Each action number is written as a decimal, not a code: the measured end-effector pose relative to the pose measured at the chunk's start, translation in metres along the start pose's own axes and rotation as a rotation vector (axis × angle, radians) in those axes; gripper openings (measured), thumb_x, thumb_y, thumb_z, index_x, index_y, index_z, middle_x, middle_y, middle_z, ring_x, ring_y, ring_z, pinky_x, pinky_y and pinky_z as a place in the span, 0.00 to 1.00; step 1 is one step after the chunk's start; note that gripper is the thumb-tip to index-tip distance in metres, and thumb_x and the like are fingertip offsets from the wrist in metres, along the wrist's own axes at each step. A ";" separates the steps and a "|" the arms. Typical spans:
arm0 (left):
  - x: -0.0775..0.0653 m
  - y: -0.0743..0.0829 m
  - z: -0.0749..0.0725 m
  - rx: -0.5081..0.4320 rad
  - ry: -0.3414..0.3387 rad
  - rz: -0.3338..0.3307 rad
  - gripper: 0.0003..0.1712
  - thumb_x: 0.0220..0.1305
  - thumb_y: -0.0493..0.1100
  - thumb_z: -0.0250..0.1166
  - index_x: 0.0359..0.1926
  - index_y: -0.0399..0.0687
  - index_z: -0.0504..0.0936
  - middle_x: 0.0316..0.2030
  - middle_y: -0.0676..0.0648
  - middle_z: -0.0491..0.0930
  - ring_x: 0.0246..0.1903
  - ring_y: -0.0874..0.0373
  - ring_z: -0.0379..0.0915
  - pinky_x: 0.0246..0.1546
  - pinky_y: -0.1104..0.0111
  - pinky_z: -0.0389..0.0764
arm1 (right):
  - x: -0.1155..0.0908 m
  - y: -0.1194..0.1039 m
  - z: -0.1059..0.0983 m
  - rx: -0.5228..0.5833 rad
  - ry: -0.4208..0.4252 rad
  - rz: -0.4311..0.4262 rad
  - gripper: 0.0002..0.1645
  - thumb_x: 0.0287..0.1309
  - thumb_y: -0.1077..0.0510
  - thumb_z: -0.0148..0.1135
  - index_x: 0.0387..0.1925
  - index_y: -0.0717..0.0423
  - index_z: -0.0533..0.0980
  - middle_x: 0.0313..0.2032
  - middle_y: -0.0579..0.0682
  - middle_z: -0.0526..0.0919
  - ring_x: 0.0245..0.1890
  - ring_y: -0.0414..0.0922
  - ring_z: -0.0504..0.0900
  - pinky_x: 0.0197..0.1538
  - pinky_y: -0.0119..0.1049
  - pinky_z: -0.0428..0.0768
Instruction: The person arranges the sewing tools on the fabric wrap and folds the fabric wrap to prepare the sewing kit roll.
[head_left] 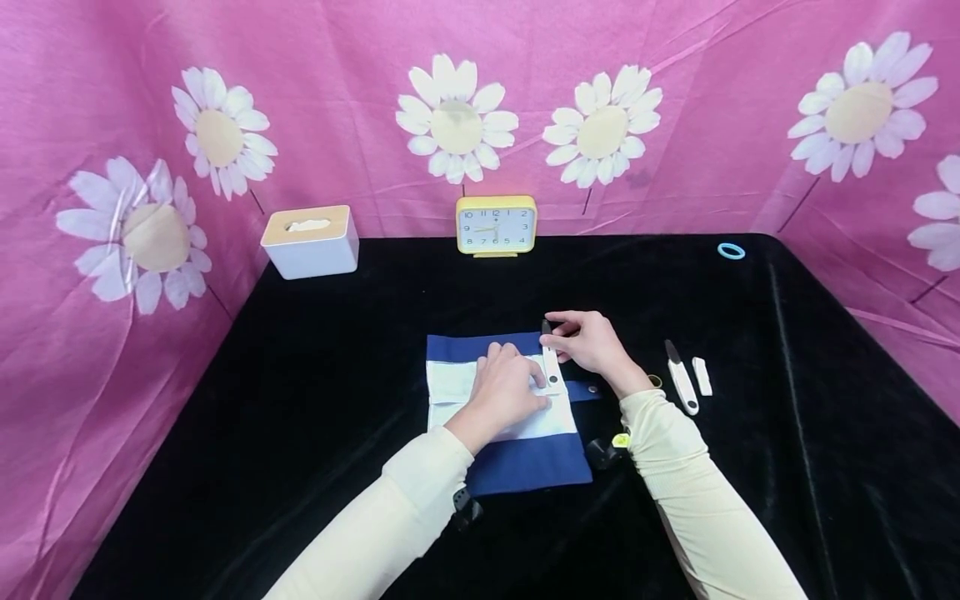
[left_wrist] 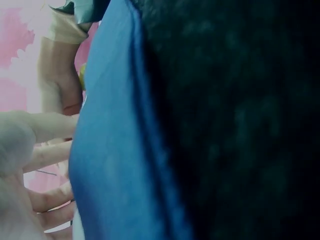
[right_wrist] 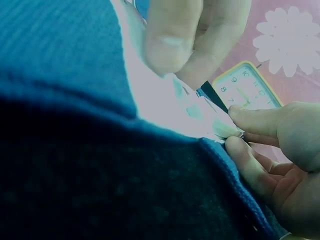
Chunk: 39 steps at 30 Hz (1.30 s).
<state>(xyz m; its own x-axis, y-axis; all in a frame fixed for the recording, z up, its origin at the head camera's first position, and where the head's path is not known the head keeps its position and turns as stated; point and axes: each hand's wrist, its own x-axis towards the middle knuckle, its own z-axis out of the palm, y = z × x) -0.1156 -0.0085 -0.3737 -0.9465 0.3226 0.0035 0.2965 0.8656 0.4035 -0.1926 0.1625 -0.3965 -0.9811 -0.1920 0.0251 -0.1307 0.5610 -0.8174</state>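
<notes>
In the middle of the frame, on the black tabletop (head_left: pixel 337 358), the blue-and-white cloth pouch (head_left: pixel 525 467) lies spread out under the left hand (head_left: pixel 504 387), its fingers parted. At its upper right, the right hand (head_left: pixel 590 343) has a narrow grip on a black-ended white tool (head_left: pixel 551 368), seemingly half placed; right of centre, a matching tool (head_left: pixel 682 383) and small white piece (head_left: pixel 702 377) apparently remain.

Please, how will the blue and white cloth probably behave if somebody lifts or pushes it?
The cloth seems floppy: its edge curves softly in the left wrist view. It is probably light, because it looks thin. Pushed, it would likely wrinkle rather than roll, since it lies mostly flat.
</notes>
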 end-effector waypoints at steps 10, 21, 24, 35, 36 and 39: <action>0.004 0.005 0.004 0.050 0.029 0.002 0.07 0.57 0.52 0.75 0.36 0.59 0.91 0.43 0.48 0.80 0.47 0.52 0.64 0.43 0.62 0.65 | 0.001 0.002 -0.002 0.025 -0.005 0.008 0.29 0.59 0.63 0.71 0.62 0.66 0.76 0.40 0.64 0.85 0.22 0.37 0.85 0.31 0.31 0.85; 0.003 0.004 0.007 0.035 0.048 -0.008 0.06 0.57 0.51 0.75 0.36 0.59 0.92 0.42 0.49 0.80 0.46 0.53 0.64 0.42 0.62 0.64 | 0.001 0.003 0.000 0.047 0.003 0.014 0.29 0.58 0.64 0.71 0.61 0.66 0.76 0.39 0.63 0.85 0.21 0.36 0.84 0.30 0.31 0.85; 0.003 0.004 0.006 0.022 0.057 -0.005 0.06 0.56 0.51 0.75 0.35 0.59 0.92 0.42 0.49 0.80 0.46 0.53 0.64 0.42 0.62 0.64 | 0.001 0.004 0.000 0.052 0.005 0.009 0.29 0.58 0.64 0.71 0.61 0.66 0.77 0.38 0.63 0.85 0.21 0.36 0.84 0.30 0.31 0.85; 0.001 0.003 0.008 0.008 0.074 0.005 0.06 0.58 0.51 0.74 0.35 0.59 0.91 0.41 0.49 0.80 0.45 0.53 0.65 0.41 0.63 0.63 | 0.001 0.005 0.000 0.053 0.007 -0.006 0.28 0.58 0.64 0.71 0.61 0.66 0.77 0.38 0.62 0.85 0.22 0.36 0.84 0.30 0.31 0.85; 0.001 0.003 0.008 0.005 0.075 0.003 0.06 0.58 0.51 0.74 0.35 0.59 0.91 0.42 0.48 0.80 0.45 0.53 0.65 0.41 0.63 0.63 | 0.000 0.005 0.000 0.048 0.006 -0.007 0.28 0.58 0.64 0.71 0.61 0.66 0.77 0.39 0.63 0.85 0.22 0.37 0.84 0.30 0.31 0.85; 0.001 0.004 0.008 -0.011 0.076 -0.002 0.06 0.58 0.51 0.74 0.35 0.58 0.91 0.42 0.48 0.80 0.45 0.53 0.65 0.41 0.63 0.63 | -0.001 0.004 -0.001 0.030 -0.001 -0.011 0.29 0.58 0.63 0.71 0.61 0.65 0.77 0.39 0.63 0.85 0.22 0.37 0.84 0.30 0.31 0.85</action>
<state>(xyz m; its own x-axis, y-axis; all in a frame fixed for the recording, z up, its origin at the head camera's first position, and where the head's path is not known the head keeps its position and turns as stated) -0.1141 -0.0016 -0.3795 -0.9541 0.2906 0.0720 0.2937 0.8620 0.4131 -0.1927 0.1659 -0.3995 -0.9793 -0.1994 0.0335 -0.1373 0.5343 -0.8341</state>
